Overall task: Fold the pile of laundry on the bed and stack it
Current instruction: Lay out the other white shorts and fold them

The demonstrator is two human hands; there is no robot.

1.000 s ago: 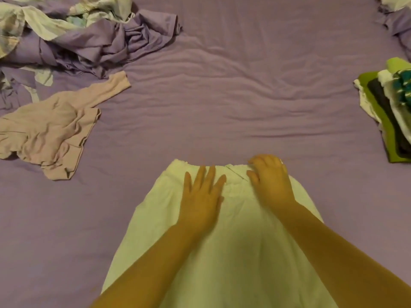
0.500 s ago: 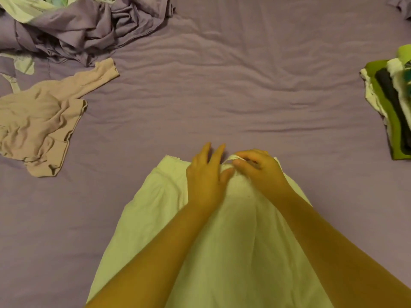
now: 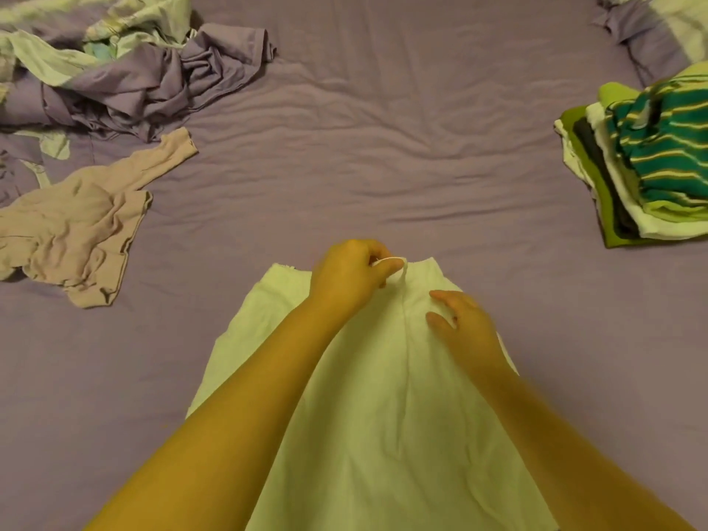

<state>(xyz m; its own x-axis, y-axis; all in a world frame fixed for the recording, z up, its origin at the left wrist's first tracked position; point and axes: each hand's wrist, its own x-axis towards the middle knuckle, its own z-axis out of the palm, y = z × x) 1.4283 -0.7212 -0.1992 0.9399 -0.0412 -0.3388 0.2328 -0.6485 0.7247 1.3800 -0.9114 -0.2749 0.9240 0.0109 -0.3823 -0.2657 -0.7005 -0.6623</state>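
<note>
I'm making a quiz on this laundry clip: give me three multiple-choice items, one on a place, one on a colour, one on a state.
1. Where does the folded stack lie on the bed?
A. at the right edge
B. at the left edge
C. under the white garment

2. What colour is the bedsheet?
A. red
B. purple
C. black

3. What is the left hand doing?
A. lying flat on the sheet
B. hanging idle
C. pinching the white garment's top edge

Answers: 1 A, the stack sits at the right edge. 2 B, the bare sheet is purple. 3 C, its fingers pinch the white garment at the top, while the right hand rests on it.
</note>
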